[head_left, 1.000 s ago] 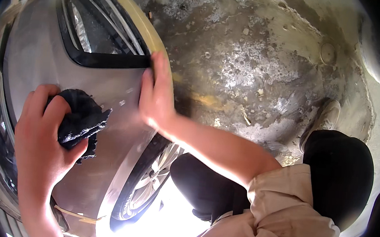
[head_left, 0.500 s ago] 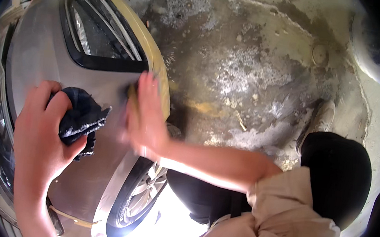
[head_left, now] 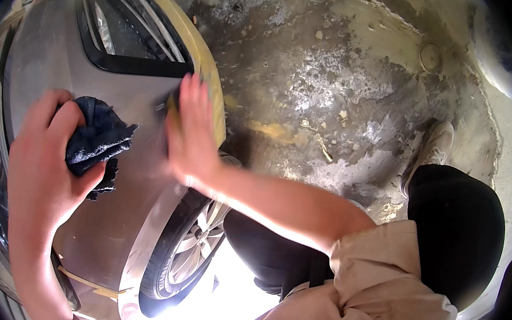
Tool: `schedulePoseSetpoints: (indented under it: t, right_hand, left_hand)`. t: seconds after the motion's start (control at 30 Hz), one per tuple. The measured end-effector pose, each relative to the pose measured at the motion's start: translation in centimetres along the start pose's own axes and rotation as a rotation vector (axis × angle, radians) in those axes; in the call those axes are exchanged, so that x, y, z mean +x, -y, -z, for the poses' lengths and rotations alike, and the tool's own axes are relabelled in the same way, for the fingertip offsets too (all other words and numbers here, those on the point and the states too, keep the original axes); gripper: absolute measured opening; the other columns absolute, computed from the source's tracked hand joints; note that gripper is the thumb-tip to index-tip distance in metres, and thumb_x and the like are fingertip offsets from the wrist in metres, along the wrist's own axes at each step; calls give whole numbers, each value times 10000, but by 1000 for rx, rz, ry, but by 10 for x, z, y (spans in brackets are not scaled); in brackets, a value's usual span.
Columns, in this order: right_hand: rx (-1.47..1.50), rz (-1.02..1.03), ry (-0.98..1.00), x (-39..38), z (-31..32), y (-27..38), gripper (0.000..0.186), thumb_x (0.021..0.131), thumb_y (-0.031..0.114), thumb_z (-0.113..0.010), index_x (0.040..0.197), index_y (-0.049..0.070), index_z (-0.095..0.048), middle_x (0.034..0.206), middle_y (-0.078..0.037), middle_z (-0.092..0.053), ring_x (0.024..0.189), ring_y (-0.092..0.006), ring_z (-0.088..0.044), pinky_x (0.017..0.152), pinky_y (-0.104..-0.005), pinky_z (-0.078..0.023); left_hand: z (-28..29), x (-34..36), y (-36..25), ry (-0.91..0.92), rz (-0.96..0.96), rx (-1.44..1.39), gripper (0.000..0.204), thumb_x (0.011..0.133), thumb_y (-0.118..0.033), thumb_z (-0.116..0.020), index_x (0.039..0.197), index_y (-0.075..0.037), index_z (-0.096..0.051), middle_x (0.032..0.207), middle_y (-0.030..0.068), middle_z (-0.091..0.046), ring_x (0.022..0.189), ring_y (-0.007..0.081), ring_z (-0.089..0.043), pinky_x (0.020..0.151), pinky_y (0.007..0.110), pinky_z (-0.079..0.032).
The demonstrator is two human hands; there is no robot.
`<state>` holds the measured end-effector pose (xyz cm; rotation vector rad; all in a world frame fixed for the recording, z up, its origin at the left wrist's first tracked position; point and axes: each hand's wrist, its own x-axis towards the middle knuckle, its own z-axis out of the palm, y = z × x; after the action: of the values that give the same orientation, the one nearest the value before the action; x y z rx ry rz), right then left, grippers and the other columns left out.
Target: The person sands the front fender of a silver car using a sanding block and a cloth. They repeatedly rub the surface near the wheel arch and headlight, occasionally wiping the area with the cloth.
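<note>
A crumpled dark blue cloth (head_left: 95, 137) with frayed edges is gripped in my left hand (head_left: 43, 156), over the grey body of the car (head_left: 108, 208). My right hand (head_left: 196, 133), slightly blurred, lies with its fingers stretched over a dark-and-yellow pad (head_left: 174, 109) against the rear side panel. Most of the pad is hidden under the palm and fingers. The fingertips are just below the corner of the black-framed side window (head_left: 136, 65), above the wheel arch.
A rear wheel (head_left: 190, 249) with silver spokes is below my right forearm. Yellowish covering (head_left: 207, 58) runs along the car's side. Stained concrete floor (head_left: 335, 94) lies to the right, with my shoe (head_left: 436, 148) on it. Bright light glares beside the wheel.
The car has shifted slightly up and left in the view, along with both hands. My right hand stays over the pad below the window corner, and my left hand keeps the cloth.
</note>
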<state>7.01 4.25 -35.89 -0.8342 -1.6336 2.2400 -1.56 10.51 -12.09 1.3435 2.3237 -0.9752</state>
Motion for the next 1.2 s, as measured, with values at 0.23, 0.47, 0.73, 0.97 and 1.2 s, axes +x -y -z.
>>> schedulePoseSetpoints:
  t: [0.23, 0.47, 0.73, 0.97, 1.2]
  right_hand:
    - [-11, -7, 90, -20, -4, 12, 734, 1035, 185, -459, 1602, -54, -61, 1681, -269, -38, 1559, -444, -19, 1261, -526, -62]
    - [289, -237, 5, 94, 19, -34, 632, 1076, 219, -405, 1596, -47, -164, 1677, -240, -142, 1564, -404, -79, 1270, -464, -93]
    - [89, 77, 4, 34, 0, -51, 685, 1062, 224, -429, 1603, -46, -108, 1677, -272, -87, 1565, -425, -30, 1267, -476, -64]
    - [455, 1, 105, 121, 5, -65, 590, 1085, 199, -414, 1588, -38, -217, 1679, -218, -176, 1569, -360, -110, 1270, -422, -112]
    - [427, -173, 283, 159, 15, -57, 642, 1088, 303, -383, 1597, -31, -179, 1652, -287, -197, 1566, -333, -155, 1256, -390, -160]
  left_hand:
    - [4, -1, -2, -16, -30, 36, 518, 525, -13, -881, 930, -59, -562, 1064, 94, -580, 991, 342, -599, 795, 441, -513]
    - [1, 2, -5, -26, -36, 32, 526, 512, -22, -893, 925, -68, -570, 1084, 82, -584, 1000, 327, -591, 807, 437, -515]
    - [8, 6, 2, 35, 18, 2, 554, 481, -5, -888, 923, -55, -557, 1152, 112, -581, 1038, 344, -584, 847, 438, -502]
    - [9, 11, 15, 20, 65, 162, 416, 691, -236, -781, 968, -41, -539, 1334, 193, -538, 1369, 440, -439, 1087, 581, -367]
    - [6, 3, 34, 61, 18, 127, 460, 798, -393, -704, 1021, -24, -545, 1373, 212, -545, 1347, 482, -454, 1068, 583, -393]
